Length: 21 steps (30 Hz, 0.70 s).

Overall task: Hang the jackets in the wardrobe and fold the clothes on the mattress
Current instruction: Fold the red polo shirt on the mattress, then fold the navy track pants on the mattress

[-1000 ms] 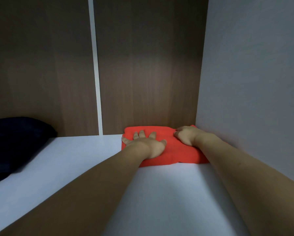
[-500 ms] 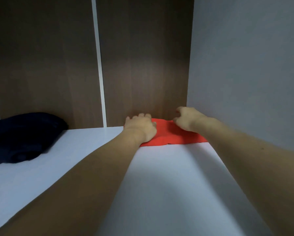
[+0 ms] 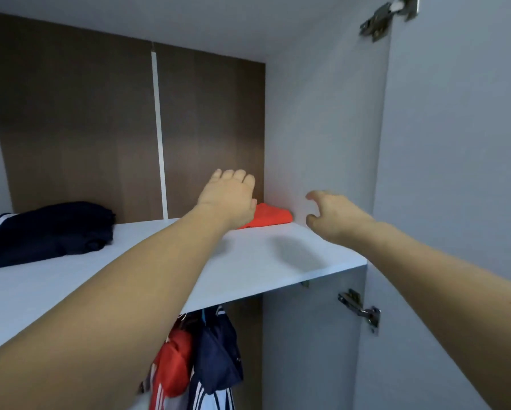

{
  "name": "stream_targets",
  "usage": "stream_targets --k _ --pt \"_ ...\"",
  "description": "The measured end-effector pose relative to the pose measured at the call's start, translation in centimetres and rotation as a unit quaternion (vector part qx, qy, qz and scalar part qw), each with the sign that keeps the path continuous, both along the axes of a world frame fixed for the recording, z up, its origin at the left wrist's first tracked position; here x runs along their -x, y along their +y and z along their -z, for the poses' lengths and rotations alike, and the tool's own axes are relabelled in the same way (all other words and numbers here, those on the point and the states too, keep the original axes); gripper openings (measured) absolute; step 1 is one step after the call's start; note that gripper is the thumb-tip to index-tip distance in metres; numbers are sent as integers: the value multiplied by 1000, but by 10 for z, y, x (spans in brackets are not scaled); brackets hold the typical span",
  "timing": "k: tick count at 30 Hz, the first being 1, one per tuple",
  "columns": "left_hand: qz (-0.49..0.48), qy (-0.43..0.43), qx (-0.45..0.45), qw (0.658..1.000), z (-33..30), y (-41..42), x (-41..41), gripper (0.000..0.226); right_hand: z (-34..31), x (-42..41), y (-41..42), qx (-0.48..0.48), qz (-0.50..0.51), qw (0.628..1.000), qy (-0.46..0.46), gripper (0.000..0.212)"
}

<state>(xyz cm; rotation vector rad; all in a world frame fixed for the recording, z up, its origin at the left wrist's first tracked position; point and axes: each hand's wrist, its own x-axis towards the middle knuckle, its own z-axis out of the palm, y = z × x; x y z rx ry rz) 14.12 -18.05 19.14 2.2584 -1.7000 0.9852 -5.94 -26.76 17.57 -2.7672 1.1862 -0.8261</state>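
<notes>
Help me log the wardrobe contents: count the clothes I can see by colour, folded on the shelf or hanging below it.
Orange-red: 2, the folded orange-red garment at the shelf's back right corner and the red jacket with white stripes hanging below.
Navy: 2, the folded navy garment with white stripes at the shelf's left and the navy jacket with white stripes hanging below.
Total: 4.

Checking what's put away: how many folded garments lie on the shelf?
2: a red one in the back right corner, partly behind the left hand, and a navy one at the left. More may lie out of frame.
</notes>
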Motion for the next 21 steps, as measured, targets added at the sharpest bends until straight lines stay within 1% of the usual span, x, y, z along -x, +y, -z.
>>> stream_targets --k 4,6,9,11,14,16,21 --pt "67 -6 54 996 -10 46 49 55 -4 71 62 4 35 999 -11 58" --pt "107 -48 75 990 -15 68 79 60 -16 110 92 23 48 998 -31 58" --pt "189 -118 128 966 -29 101 137 63 -35 171 138 92 52 991 -82 55" --pt "240 -138 171 945 -40 121 185 63 -43 216 168 156 54 980 -108 53" --pt "303 -123 218 920 -53 140 266 64 -51 292 208 235 71 962 -116 51" --pt "344 -103 233 904 -60 146 322 64 -55 347 228 267 88 952 -120 52" --pt "433 -93 239 864 -72 145 457 63 -54 481 260 282 165 937 -122 52"
